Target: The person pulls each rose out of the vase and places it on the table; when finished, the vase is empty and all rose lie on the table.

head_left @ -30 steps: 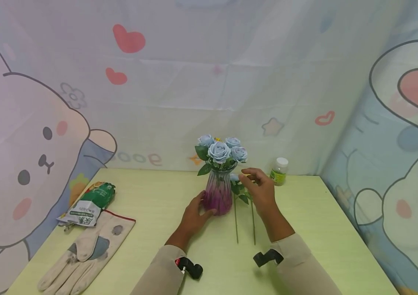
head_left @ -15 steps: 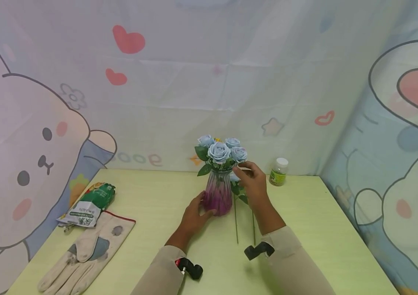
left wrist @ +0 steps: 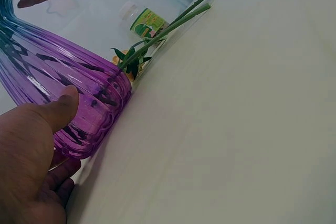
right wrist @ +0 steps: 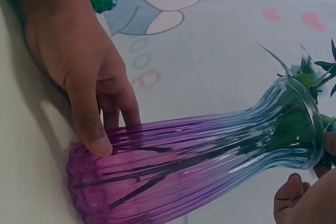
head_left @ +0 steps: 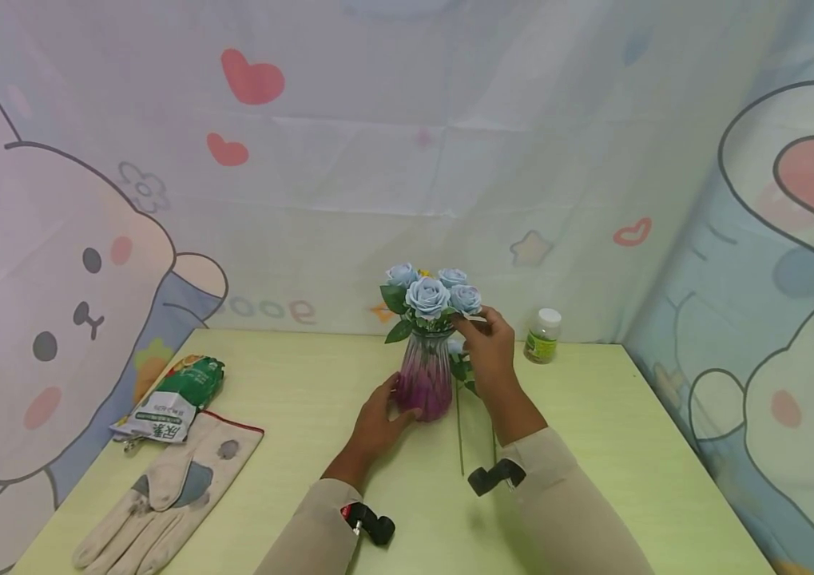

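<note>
A ribbed glass vase (head_left: pixel 426 375), fading from clear to purple, stands upright with several pale blue roses (head_left: pixel 426 297) and green leaves in it. My left hand (head_left: pixel 375 423) holds the vase low down, its thumb (left wrist: pixel 64 109) on the near side and fingers around the other. At the vase's mouth is my right hand (head_left: pixel 490 351), its fingers at the rim just under the right-hand rose. Whether they pinch anything there is hidden. In the right wrist view, dark stems show through the purple glass (right wrist: pixel 210 156).
Right of the vase lie two flower stems (left wrist: pixel 184 18), partly behind my right arm; one bears a blue bloom (head_left: pixel 455 346). A white-capped bottle (head_left: pixel 542 335) stands farther right. On the left are a green packet (head_left: pixel 180 395) and a work glove (head_left: pixel 180 495).
My right hand has moved left from above the lying flowers to the vase's mouth, its fingers now beneath a rose. My left hand and the vase have stayed put.
</note>
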`<action>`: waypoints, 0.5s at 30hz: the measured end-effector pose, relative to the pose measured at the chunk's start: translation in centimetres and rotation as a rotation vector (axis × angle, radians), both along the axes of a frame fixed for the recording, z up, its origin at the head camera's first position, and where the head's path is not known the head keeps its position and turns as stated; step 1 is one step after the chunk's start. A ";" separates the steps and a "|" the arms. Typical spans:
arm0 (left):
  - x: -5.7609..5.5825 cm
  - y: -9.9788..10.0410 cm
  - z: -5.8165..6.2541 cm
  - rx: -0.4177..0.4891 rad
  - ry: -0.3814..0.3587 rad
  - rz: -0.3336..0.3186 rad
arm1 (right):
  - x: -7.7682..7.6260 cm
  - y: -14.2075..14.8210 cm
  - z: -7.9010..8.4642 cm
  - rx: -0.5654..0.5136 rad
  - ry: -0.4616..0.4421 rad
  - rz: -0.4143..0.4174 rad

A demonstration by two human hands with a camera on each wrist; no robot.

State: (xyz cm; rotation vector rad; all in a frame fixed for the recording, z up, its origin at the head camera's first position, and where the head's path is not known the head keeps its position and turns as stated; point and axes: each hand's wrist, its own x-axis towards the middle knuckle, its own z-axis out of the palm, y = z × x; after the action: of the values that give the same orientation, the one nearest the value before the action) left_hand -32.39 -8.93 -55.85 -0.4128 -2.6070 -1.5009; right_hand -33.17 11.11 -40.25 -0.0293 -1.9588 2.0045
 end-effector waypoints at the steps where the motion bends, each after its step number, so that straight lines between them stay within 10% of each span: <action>1: 0.0 0.0 0.0 0.000 -0.004 -0.001 | 0.0 0.0 0.1 0.001 0.000 -0.005; 15: 0.0 0.0 -0.2 -0.001 0.018 0.003 | 0.2 -0.4 0.5 -0.017 0.108 -0.035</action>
State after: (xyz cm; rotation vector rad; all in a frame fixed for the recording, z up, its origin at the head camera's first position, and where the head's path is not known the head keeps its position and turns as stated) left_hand -32.39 -8.92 -56.06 -0.4198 -2.5937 -1.4883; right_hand -32.99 10.75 -39.74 0.0395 -1.8619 1.9581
